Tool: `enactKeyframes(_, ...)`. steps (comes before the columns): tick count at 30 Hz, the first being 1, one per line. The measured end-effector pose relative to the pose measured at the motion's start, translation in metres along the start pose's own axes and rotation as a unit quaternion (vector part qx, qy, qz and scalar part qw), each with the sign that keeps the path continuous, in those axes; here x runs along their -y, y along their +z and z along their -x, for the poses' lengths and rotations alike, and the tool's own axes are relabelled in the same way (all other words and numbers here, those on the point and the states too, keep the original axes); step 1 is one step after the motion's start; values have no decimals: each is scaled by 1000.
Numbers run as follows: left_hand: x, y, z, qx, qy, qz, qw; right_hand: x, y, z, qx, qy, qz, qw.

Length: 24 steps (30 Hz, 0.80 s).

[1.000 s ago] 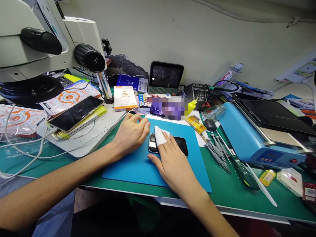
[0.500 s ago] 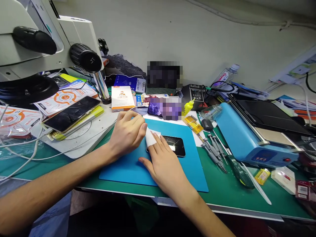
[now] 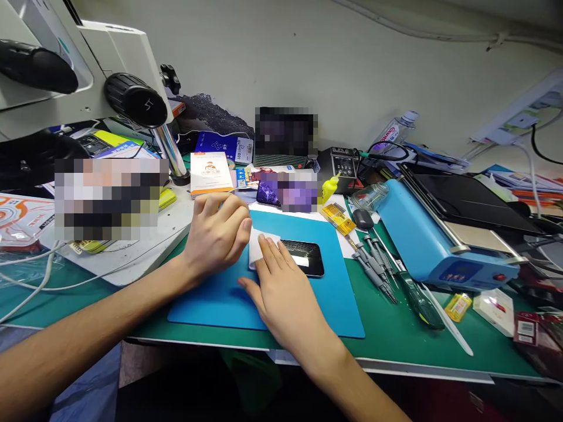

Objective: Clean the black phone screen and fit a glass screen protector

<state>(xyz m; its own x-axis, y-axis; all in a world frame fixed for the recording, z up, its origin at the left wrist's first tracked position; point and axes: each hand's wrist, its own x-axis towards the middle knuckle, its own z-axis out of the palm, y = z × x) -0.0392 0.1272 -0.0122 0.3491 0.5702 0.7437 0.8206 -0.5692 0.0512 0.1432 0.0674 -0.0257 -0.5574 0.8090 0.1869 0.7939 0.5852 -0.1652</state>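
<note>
A phone (image 3: 314,258) with a dark screen lies on the blue mat (image 3: 325,310), a pale reflection on its glass. Over its left end is a white wipe (image 3: 255,251), partly under the fingers of my right hand (image 3: 285,281). Those fingers are stretched out flat and press the wipe on the phone; the thumb is spread to the left. My left hand (image 3: 220,234) is curled into a fist just left of the wipe, above the mat. Whether its fingers hold anything is hidden.
A microscope (image 3: 136,99) stands at the left. Behind the mat are a white box (image 3: 211,173), another phone (image 3: 268,192) and a yellow bottle (image 3: 331,189). To the right lie several screwdrivers (image 3: 376,269), a green-handled tool (image 3: 420,302) and a blue machine (image 3: 422,240).
The whole view has shifted slightly, so everything sits further left. The wipe's raised edge now lies flatter under my right fingers. My left hand stays curled beside it.
</note>
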Motion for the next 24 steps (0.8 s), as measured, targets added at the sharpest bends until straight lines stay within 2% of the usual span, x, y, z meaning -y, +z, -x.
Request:
enactKeyframes(5,-1,1,-1,9,-4,4,1000,5,2,28,-6,-3,13,1000)
enactKeyframes(12,-1,3,-1,-6,-7,10,1000,-10,4,2,2,24,13,1000)
enactKeyframes(19,-3,3,-1,13,-19,11,1000,-8,1,43,-15,0,47,999)
enactKeyframes(24,-5,1,-1,9,-23,16,1000,-23,1,17,-1,16,27,999)
